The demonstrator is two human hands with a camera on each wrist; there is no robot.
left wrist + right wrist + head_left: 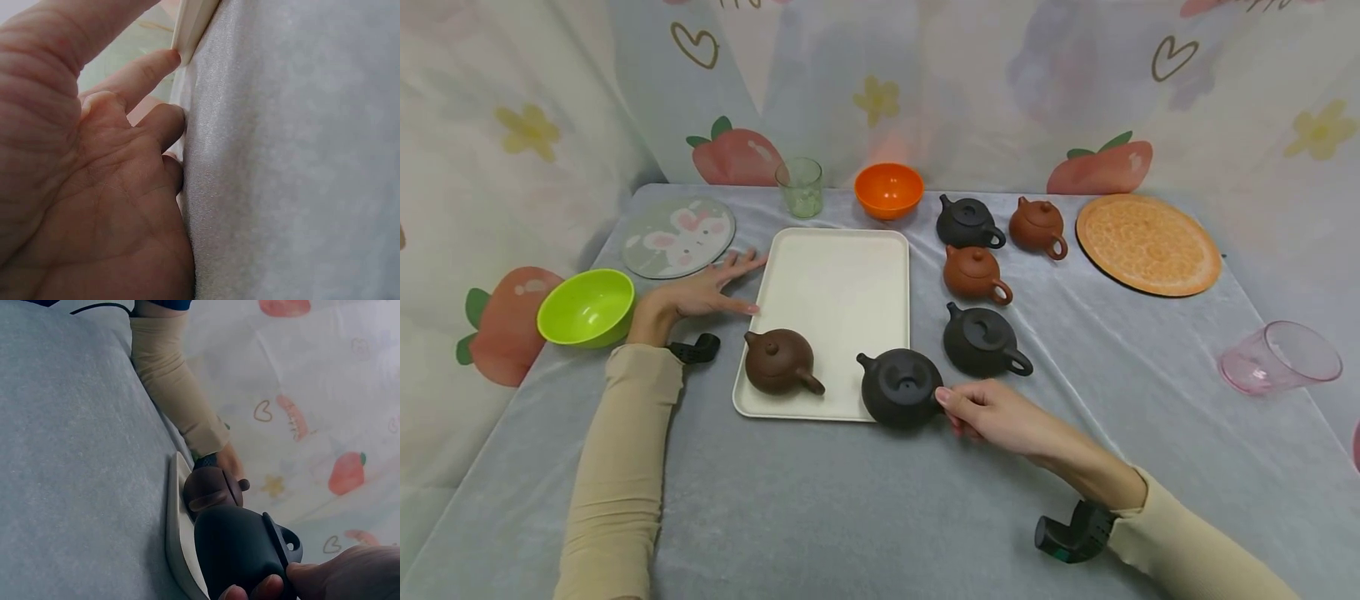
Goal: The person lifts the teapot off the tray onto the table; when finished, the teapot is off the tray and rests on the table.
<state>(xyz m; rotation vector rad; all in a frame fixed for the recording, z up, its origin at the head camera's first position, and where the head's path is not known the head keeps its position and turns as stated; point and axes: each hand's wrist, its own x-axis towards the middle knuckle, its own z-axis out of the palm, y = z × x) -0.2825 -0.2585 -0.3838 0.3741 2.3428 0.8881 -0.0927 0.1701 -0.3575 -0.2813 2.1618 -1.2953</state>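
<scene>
My right hand [1000, 417] pinches the handle of a black teapot [891, 406], thumb on top. This teapot overlaps the front right corner of a cream tray [838, 287], its spout facing left and away. A dark brown teapot [777, 367] with its lid on sits at the tray's front left. Along the tray's left edge my left hand [700, 292] is spread out, thumb and fingertips right at the rim. The left wrist view shows a finger [147, 72] against the tray's side, with the palm beside the cloth.
Right of the tray stand black teapots [981, 343] [964, 218] and reddish-brown teapots [973, 279] [1036, 223]. Behind are a green glass [801, 190] and an orange bowl [889, 193]. A lime bowl [583, 312], a rabbit mat [658, 237], a round tan mat [1150, 246] and a pink glass [1262, 367] flank them.
</scene>
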